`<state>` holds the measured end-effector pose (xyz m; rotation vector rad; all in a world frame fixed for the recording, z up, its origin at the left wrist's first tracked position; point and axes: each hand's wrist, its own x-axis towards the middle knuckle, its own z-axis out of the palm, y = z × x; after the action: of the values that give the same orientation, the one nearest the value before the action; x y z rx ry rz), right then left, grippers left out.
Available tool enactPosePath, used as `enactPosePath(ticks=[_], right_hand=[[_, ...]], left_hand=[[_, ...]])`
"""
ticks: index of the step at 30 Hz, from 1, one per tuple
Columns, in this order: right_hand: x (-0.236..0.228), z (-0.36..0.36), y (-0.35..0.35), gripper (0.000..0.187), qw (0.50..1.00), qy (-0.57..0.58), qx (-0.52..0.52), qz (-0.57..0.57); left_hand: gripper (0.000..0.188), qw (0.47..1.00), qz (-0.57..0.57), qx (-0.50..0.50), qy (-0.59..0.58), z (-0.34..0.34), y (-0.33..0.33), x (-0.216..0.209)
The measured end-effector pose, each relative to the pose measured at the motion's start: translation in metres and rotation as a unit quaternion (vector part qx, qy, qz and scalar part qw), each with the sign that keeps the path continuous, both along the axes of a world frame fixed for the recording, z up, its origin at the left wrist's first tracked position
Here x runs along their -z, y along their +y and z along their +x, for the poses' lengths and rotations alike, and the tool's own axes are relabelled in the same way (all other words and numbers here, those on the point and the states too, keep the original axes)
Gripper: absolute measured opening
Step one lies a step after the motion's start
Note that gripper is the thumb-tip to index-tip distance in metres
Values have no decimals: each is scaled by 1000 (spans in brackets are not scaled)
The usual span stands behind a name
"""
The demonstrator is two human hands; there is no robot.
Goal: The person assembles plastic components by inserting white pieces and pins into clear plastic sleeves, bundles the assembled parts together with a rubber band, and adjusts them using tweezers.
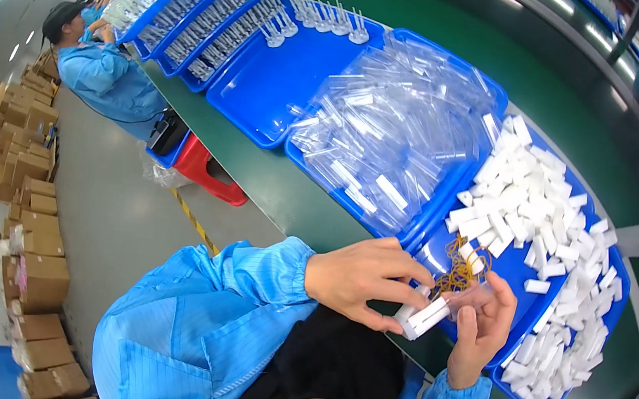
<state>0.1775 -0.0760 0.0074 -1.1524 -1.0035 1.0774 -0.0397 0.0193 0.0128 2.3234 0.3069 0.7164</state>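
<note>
left hand: the left hand (361, 277), lower middle of the frame, has its grip clamped on a small stack of white rectangular plastic pieces (422, 316), thumb below and fingers above

right hand: the right hand (483, 326), just right of the stack, touches its far end; whether its grip is closed on the stack or on a band I cannot tell

stack: held in the air at the near edge of the green surface (287, 194), in front of the blue plastic tray of loose white pieces (606, 316)

bands: a tangle of thin yellow-brown rubber bands (461, 268) lies in that tray, just above the hands

step: by the look of it, the pieces are being squared into a bundle for banding

next move: seemingly a band stretched over the stack while the left hand keeps the pieces aligned

nearby: a blue tray of clear plastic sleeves (397, 128) in the centre; a person in a blue coat (101, 73) at upper left
</note>
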Motion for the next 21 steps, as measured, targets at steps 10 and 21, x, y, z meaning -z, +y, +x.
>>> enactPosePath(ticks=[10,21], right_hand=[[-6,2,16,52,1000,-22,-3,13],[-5,-6,40,47,992,107,20,-58]], left_hand=[[30,998,-44,-9,-52,7,-8,6],[37,996,18,-60,-65,5,-4,19]])
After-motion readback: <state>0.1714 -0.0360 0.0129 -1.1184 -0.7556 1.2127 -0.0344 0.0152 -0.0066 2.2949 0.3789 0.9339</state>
